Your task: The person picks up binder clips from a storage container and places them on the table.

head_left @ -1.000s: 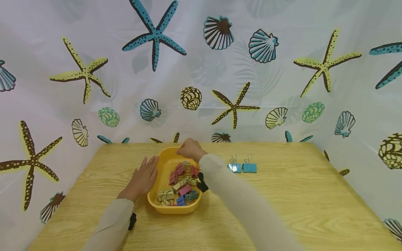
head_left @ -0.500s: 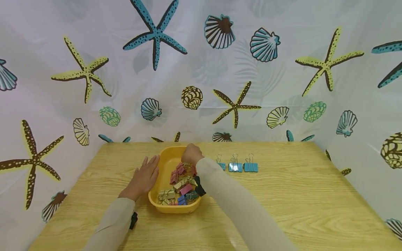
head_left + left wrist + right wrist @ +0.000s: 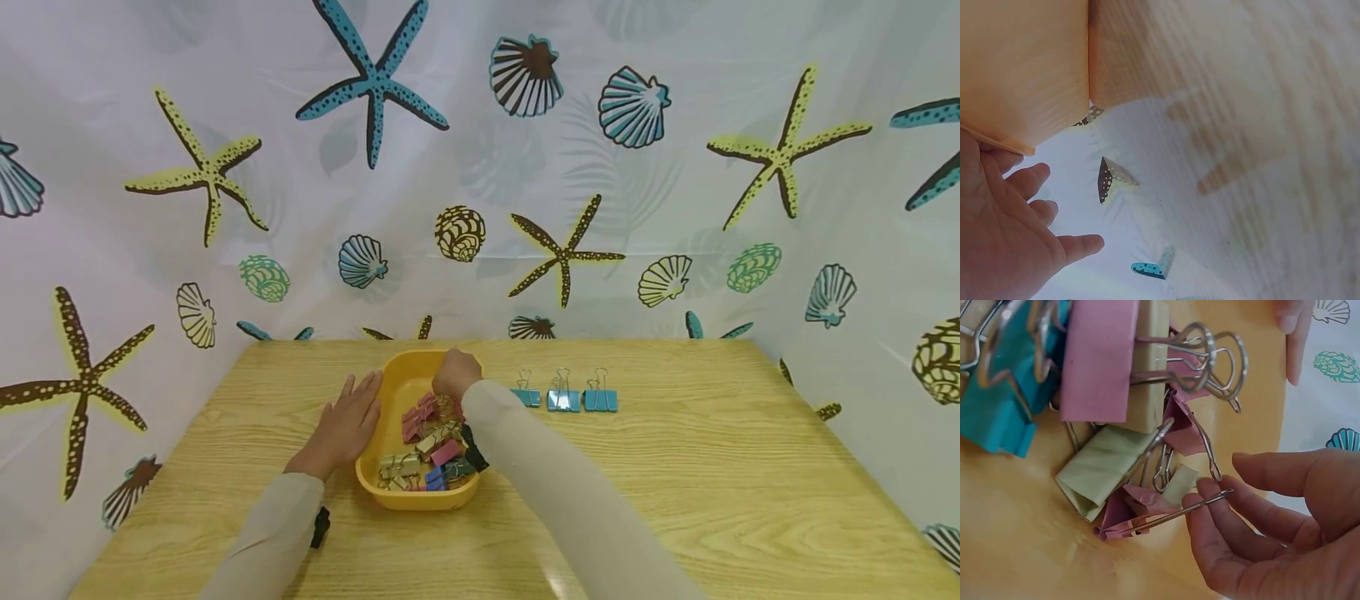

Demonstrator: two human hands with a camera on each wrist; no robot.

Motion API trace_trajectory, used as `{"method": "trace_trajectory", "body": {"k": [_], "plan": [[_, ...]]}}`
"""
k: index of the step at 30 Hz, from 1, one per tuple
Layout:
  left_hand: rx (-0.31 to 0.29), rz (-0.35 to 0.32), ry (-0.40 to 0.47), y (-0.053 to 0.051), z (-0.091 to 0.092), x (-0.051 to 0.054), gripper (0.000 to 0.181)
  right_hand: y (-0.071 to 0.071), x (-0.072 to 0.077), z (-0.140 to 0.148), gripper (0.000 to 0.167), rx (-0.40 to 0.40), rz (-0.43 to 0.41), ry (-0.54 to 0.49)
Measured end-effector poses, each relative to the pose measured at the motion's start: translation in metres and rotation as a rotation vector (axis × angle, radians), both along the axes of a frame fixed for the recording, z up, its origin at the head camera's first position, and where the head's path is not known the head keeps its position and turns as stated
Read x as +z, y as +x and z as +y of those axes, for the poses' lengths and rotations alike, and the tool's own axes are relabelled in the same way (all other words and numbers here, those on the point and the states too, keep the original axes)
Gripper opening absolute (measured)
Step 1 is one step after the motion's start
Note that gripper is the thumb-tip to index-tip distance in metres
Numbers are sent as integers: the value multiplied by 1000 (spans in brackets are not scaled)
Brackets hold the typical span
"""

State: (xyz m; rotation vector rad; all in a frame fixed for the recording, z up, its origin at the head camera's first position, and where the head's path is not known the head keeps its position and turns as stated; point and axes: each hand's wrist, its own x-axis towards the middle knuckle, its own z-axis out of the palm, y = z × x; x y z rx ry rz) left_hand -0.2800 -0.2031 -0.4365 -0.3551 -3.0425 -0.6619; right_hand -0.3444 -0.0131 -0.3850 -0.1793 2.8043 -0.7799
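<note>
A yellow plastic tub (image 3: 420,502) holds several binder clips in pink, pale gold, blue and teal. My left hand (image 3: 345,425) lies flat along the tub's left side, fingers extended; in the left wrist view its fingertips (image 3: 1029,181) are at the rim. Inside the far right part of the tub is my right hand (image 3: 457,375). The right wrist view shows its thumb (image 3: 1272,472) apart from the bent fingers (image 3: 1207,540), which touch the wire handle of a pink binder clip (image 3: 1125,512). A pale gold binder clip (image 3: 1100,465) lies against that one.
Right of the tub, three teal binder clips (image 3: 563,401) stand in a row on the wooden table (image 3: 712,467), handles upward. My right sleeve (image 3: 540,467) crosses near them. A patterned white curtain (image 3: 480,167) rises behind the table and at both sides.
My right hand has moved from above the tub's far rim down into the tub among the clips. All three teal clips now show beside the sleeve. My left hand stays put.
</note>
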Motion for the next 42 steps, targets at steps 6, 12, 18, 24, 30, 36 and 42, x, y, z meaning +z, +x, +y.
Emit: {"method": "trace_trajectory", "body": {"k": [6, 12, 18, 24, 30, 36, 42], "plan": [[6, -2, -11, -1, 2, 0, 54, 2, -1, 0, 34, 25, 38, 93], [6, 7, -6, -2, 2, 0, 53, 4, -2, 1, 40, 27, 71, 111], [6, 1, -12, -1, 2, 2, 53, 7, -1, 1, 36, 11, 72, 47], [7, -3, -17, -2, 1, 1, 53, 8, 0, -1, 30, -3, 69, 15], [6, -10, -4, -2, 1, 0, 53, 8, 0, -5, 7, -27, 51, -48], [10, -11, 6, -2, 0, -2, 54, 7, 2, -10, 21, -5, 84, -54], [16, -11, 0, -4, -1, -4, 53, 10, 8, -9, 45, 4, 59, -140]]}}
